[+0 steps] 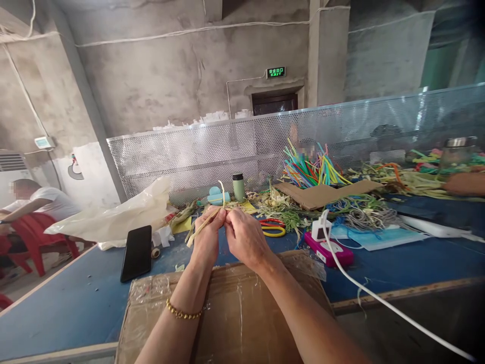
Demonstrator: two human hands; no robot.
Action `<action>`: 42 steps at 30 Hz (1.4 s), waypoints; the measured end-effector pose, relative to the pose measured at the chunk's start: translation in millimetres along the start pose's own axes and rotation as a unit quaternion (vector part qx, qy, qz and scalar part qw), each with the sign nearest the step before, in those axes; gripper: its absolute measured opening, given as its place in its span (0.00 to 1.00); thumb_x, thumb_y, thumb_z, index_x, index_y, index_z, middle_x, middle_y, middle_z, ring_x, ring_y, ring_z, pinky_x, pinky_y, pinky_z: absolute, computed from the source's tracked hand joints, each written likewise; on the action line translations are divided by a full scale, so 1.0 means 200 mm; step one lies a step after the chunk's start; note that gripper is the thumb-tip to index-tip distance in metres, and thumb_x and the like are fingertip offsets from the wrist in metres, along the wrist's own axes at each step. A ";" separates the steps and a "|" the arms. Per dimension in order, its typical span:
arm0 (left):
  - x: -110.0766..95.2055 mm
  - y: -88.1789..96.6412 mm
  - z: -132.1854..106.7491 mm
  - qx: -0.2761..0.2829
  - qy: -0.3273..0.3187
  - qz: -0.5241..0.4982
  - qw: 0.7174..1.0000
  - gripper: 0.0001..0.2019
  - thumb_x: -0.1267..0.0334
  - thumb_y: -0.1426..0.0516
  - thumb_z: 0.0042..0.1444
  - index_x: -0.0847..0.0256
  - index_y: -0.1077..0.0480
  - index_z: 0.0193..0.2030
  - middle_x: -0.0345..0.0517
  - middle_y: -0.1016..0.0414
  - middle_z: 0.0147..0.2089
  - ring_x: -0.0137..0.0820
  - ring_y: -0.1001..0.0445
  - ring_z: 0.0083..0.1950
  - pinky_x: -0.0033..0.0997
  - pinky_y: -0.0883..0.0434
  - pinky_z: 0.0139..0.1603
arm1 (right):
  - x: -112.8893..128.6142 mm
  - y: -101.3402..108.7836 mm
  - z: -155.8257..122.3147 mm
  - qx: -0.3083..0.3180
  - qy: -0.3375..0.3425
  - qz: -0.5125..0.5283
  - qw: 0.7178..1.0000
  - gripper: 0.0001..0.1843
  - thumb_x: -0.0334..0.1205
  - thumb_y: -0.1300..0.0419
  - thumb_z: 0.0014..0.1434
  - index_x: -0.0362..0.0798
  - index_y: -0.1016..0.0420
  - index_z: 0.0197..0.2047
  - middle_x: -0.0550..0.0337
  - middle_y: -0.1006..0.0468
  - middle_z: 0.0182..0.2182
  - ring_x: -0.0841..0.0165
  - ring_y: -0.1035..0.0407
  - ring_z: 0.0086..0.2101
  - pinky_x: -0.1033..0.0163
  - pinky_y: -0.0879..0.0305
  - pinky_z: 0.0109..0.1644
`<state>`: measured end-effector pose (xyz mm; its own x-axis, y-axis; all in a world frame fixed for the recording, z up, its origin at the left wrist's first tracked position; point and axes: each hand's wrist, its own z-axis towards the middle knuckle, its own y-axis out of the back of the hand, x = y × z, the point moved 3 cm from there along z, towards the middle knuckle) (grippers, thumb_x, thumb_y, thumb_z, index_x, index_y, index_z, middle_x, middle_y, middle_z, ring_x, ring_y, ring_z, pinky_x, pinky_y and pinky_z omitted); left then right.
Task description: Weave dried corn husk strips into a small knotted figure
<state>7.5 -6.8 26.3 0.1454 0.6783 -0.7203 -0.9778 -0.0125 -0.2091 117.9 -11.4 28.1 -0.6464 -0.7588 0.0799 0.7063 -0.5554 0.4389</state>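
Note:
My left hand [206, 233] and my right hand [245, 235] meet over the back edge of a cardboard box [223, 308]. Both are closed, their fingertips pinched together on pale yellow strips [199, 231] that look like straw or plant fibre. One end of a strip stands up above the fingers and bends at its tip; other ends stick out to the left, past the left hand. The exact spot where the fingers grip is partly hidden. Beyond the right hand lie scissors [273, 231] with red and yellow handles.
A black phone [137, 253] lies left of the box on the blue table [68, 303]. To the right are a pink power strip [337, 253] with a white cable, a face mask [390, 237] and cord scraps. Behind stand a green bottle [238, 188] and colourful stems [310, 167]. Another person sits far left.

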 end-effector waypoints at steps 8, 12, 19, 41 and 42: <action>-0.01 0.00 0.03 0.010 0.024 -0.028 0.999 0.08 0.58 0.36 0.54 0.61 0.20 0.34 0.46 0.23 0.35 0.33 0.29 0.39 0.33 0.33 0.46 | 0.00 0.08 0.01 -0.057 0.027 0.072 0.995 0.14 0.36 0.45 0.68 0.49 0.34 0.28 0.57 0.27 0.26 0.65 0.34 0.29 0.60 0.41 0.37; -0.03 -0.02 0.02 0.027 0.008 0.054 0.998 0.08 0.60 0.39 0.57 0.61 0.21 0.33 0.43 0.25 0.31 0.32 0.31 0.37 0.30 0.35 0.42 | -0.08 0.19 0.02 -0.190 -0.032 0.076 0.978 0.12 0.38 0.47 0.69 0.48 0.27 0.33 0.55 0.25 0.30 0.64 0.32 0.34 0.58 0.38 0.42; -0.02 -0.03 0.01 0.076 -0.003 0.101 0.992 0.13 0.61 0.42 0.60 0.62 0.27 0.25 0.42 0.29 0.28 0.30 0.35 0.33 0.29 0.38 0.38 | -0.17 0.10 0.04 -0.013 -0.078 0.225 0.971 0.12 0.37 0.45 0.68 0.47 0.23 0.34 0.58 0.22 0.27 0.67 0.29 0.31 0.62 0.35 0.38; 0.02 -0.02 0.03 0.057 0.016 0.075 0.995 0.11 0.58 0.40 0.58 0.62 0.27 0.29 0.39 0.32 0.23 0.27 0.37 0.26 0.29 0.39 0.31 | -0.14 0.10 0.03 0.003 -0.068 0.157 0.985 0.07 0.29 0.44 0.63 0.47 0.26 0.37 0.55 0.21 0.32 0.65 0.27 0.34 0.61 0.35 0.39; 0.02 -0.02 0.02 0.056 0.024 0.072 0.996 0.12 0.57 0.40 0.58 0.62 0.27 0.28 0.39 0.33 0.23 0.27 0.37 0.26 0.29 0.40 0.31 | -0.14 0.11 0.03 0.002 -0.064 0.166 0.984 0.07 0.28 0.44 0.63 0.47 0.26 0.38 0.55 0.20 0.33 0.65 0.27 0.34 0.62 0.34 0.40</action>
<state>12.1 -1.2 28.2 0.0066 0.6396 -0.7687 -0.9993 -0.0231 -0.0278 149.6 0.5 41.6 -0.4107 -0.8492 0.3319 0.8843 -0.2823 0.3719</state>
